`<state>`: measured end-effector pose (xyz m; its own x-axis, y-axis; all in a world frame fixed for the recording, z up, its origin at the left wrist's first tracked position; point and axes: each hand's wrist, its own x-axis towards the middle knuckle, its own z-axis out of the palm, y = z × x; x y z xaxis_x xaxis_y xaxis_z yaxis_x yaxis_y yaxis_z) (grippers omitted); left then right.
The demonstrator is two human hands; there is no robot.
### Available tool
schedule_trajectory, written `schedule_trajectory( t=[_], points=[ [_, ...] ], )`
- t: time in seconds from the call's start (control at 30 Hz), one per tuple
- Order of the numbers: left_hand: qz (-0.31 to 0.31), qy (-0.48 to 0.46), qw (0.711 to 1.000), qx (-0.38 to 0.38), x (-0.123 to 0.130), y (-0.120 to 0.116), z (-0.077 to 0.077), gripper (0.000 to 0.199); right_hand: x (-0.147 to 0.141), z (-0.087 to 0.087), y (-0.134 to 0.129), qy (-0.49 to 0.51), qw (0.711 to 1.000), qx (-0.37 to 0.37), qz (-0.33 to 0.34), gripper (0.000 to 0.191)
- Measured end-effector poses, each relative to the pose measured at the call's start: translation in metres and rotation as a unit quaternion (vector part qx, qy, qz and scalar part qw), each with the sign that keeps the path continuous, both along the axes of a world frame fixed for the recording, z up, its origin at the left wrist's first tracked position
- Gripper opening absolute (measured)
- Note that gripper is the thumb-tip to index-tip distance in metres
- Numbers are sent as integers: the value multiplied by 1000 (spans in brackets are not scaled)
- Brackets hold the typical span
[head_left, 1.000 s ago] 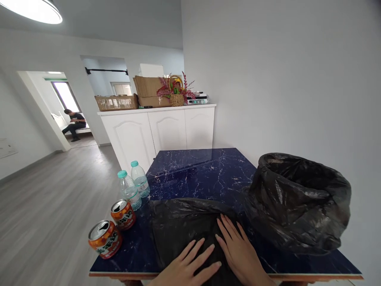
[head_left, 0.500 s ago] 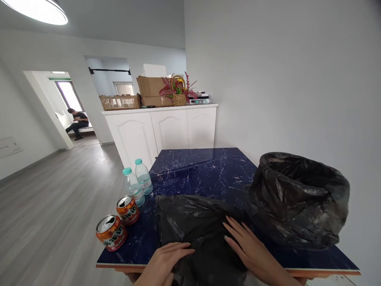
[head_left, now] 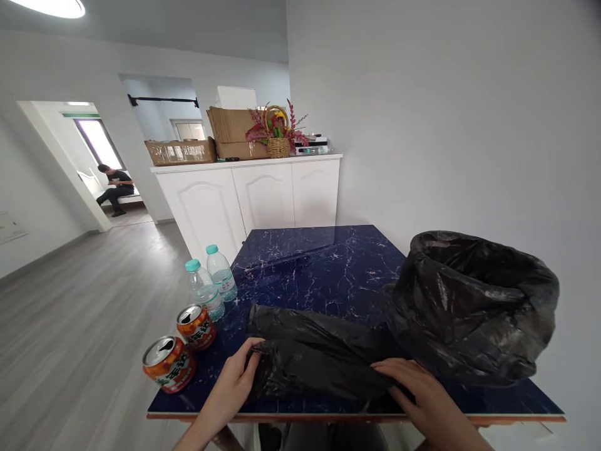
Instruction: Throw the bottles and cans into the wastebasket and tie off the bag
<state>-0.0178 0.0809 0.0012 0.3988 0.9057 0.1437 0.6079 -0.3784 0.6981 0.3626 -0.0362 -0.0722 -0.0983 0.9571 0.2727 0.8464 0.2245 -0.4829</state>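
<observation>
A black plastic bag [head_left: 319,357] lies folded over on the near part of the blue marbled table [head_left: 310,269]. At its left end, my left hand [head_left: 237,376] pinches the upper layer between thumb and fingers. My right hand [head_left: 417,388] grips the right end of the same bag, fingers on top and thumb beneath. To the right stands a bin lined with another black bag [head_left: 474,313], its mouth wide open. Two orange drink cans [head_left: 169,364] with opened tops stand at the left edge, beside two clear bottles [head_left: 220,275] with turquoise caps.
Beyond the table stands a white cabinet [head_left: 263,194] with cardboard boxes [head_left: 183,152] and a flower basket [head_left: 278,146] on top. A wall [head_left: 446,125] runs along the right. A person [head_left: 117,188] sits in the far room at left.
The bag's near part, which hung over the table's front edge, is now folded up onto the table. Both hands went from lying on the bag to gripping its ends.
</observation>
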Motion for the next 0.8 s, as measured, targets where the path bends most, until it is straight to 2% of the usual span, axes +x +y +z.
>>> schedule_trajectory(
  t=[0.07, 0.13, 0.27, 0.33, 0.4, 0.43, 0.5, 0.57, 0.6, 0.63, 0.7, 0.8],
  points=[
    [31, 80, 996, 19, -2, 1, 0, 34, -8, -7, 8, -14, 998, 44, -47, 35],
    [54, 178, 982, 27, -2, 1, 3, 35, -18, -8, 16, -36, 994, 53, -90, 41],
    [88, 367, 926, 11, 1, 3, 11, 43, -37, 2, 32, -93, 986, -1, -138, 40],
    [109, 420, 900, 46, 6, -1, 14, 53, -43, 7, 40, -134, 979, -21, -150, 35],
    [99, 402, 896, 161, 16, -11, 15, 66, -46, 10, 47, -166, 974, -32, -154, 33],
    [67, 371, 897, 233, 24, -19, 15, 72, -47, 11, 50, -174, 972, -39, -155, 33],
    [-48, 306, 887, 343, 43, -34, 15, 77, -49, 11, 52, -175, 970, -52, -161, 34],
    [-173, 270, 874, 365, 67, -44, 12, 68, -53, 13, 51, -149, 975, -24, -162, 32],
    [-199, 260, 872, 363, 79, -46, 8, 64, -56, 14, 49, -129, 979, 13, -159, 32],
    [-199, 251, 876, 360, 90, -45, 3, 64, -60, 17, 46, -108, 981, 61, -152, 33],
    [-162, 235, 890, 356, 107, -37, -9, 64, -69, 22, 41, -72, 979, 149, -123, 40],
    [-144, 228, 903, 335, 119, -18, -31, 64, -82, 23, 39, -58, 982, 173, -48, 45]
  ],
)
